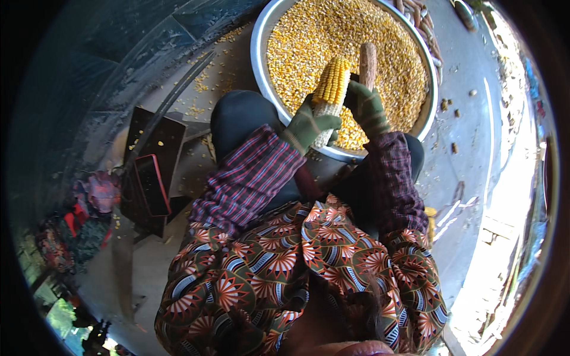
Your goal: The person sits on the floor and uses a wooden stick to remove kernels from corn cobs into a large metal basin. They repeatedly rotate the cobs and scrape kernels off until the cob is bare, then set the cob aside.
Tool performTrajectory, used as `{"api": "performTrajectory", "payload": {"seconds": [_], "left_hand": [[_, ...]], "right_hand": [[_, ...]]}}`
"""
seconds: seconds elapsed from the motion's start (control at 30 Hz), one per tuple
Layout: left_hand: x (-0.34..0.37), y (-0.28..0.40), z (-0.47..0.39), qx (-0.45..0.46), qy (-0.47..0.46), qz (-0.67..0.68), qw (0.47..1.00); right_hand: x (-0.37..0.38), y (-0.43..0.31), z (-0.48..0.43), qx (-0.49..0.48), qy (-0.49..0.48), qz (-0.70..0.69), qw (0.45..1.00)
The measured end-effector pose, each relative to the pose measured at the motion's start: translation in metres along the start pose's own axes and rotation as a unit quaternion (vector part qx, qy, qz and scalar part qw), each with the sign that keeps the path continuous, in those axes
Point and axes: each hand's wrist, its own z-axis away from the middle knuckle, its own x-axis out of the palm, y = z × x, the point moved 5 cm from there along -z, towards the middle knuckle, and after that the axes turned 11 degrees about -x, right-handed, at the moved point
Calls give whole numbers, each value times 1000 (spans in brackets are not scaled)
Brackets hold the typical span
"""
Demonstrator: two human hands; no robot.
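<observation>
My left hand, in a green glove, is wrapped around the lower part of a corn cob. Yellow kernels cover the cob's upper half, while its lower half is stripped and pale. Just to the right, my right hand in a matching glove grips a bare reddish-brown corncob, which points away from me. Both hands hover over the near part of a wide metal basin filled with loose corn kernels. The fingertips of my right hand are partly hidden.
A red-edged smartphone lies on a dark board at my left. Stripped cobs are piled beyond the basin's right rim. Kernels are scattered on the floor. Crumpled cloth sits at far left.
</observation>
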Motion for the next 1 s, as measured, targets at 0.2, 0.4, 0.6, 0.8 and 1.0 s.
{"api": "performTrajectory", "payload": {"seconds": [0.2, 0.4, 0.6, 0.8, 1.0], "left_hand": [[-19, -1, -42, 81, 111, -169, 976], [13, 31, -52, -64, 204, -606, 767], [-12, -4, -86, 4, 193, -522, 831], [8, 1, -77, -175, -19, -169, 970], [9, 16, -65, -56, 195, -588, 783]], "right_hand": [[25, -3, -13, -45, -53, -245, 967], [25, -30, -18, -280, 110, -74, 951], [13, -15, -38, -245, 143, 128, 950], [-3, -11, -49, -226, 119, 108, 961], [4, -12, -42, -120, 122, -202, 964]]}}
